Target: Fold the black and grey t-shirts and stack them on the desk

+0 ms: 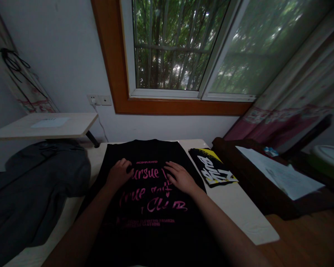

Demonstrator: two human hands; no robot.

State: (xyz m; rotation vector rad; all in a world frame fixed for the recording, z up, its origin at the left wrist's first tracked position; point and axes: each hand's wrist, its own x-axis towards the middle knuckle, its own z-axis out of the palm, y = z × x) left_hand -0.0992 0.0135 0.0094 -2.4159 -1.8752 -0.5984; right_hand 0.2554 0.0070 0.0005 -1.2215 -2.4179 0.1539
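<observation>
A black T-shirt (156,237) with pink lettering lies spread over the table in front of me. My left hand (119,173) rests on its printed part at the left, fingers stretched out and slightly bent. On the other side of the lettering, my right hand (180,177) lies on the cloth with its fingers extended. Neither hand grips the fabric. To the right of the shirt sits a folded black garment (213,167) with white and yellow print, which neither hand touches.
Dark grey clothing (39,189) is heaped at the left, below a small raised shelf (83,120) bearing a paper. The pale table (247,211) ends at the right, near a brown surface with a white sheet (281,174). A window (180,48) is ahead.
</observation>
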